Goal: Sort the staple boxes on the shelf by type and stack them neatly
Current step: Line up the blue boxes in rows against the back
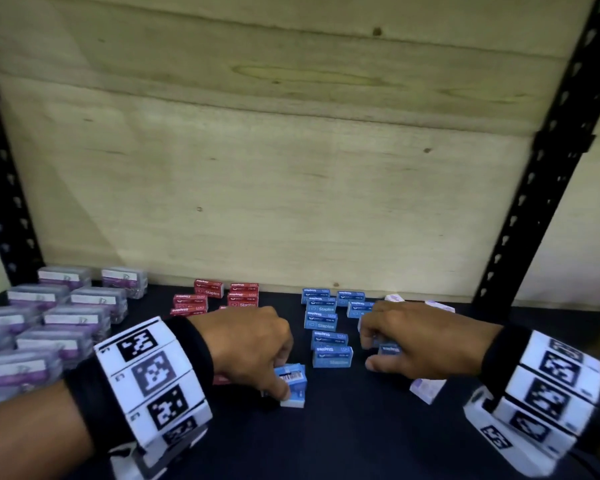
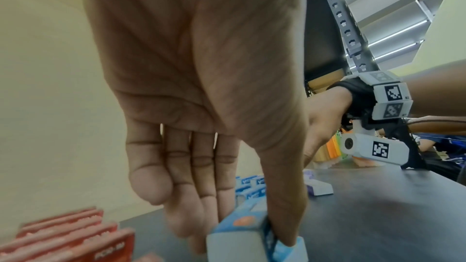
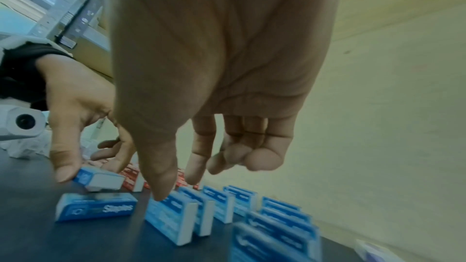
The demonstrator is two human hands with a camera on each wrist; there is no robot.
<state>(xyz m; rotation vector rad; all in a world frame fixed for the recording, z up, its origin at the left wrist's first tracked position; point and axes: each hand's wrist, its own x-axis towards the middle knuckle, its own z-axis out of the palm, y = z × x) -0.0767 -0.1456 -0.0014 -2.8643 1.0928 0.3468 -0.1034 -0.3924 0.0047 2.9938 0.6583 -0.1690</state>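
Note:
On the black shelf [image 1: 326, 441] my left hand [image 1: 278, 386] pinches a blue staple box [image 1: 296, 378] between thumb and fingers, just above the surface. In the left wrist view that blue staple box [image 2: 237, 220] sits tilted in my left hand [image 2: 242, 243]. My right hand [image 1: 369, 353] reaches down over a short row of upright blue boxes [image 3: 174, 216]; the right hand [image 3: 176, 189] has thumb and index finger set round the nearest ones. More blue boxes [image 1: 321, 320] stand between the hands. Red boxes [image 1: 208, 289] stand behind my left hand.
Several clear cases with purple labels [image 1: 56, 320] fill the shelf's left side. A lilac-and-white box [image 1: 426, 389] lies under my right wrist, others at the back right. One blue box [image 3: 95, 209] lies flat. A wooden back panel [image 1: 291, 168] and black uprights [image 1: 534, 202] bound the shelf.

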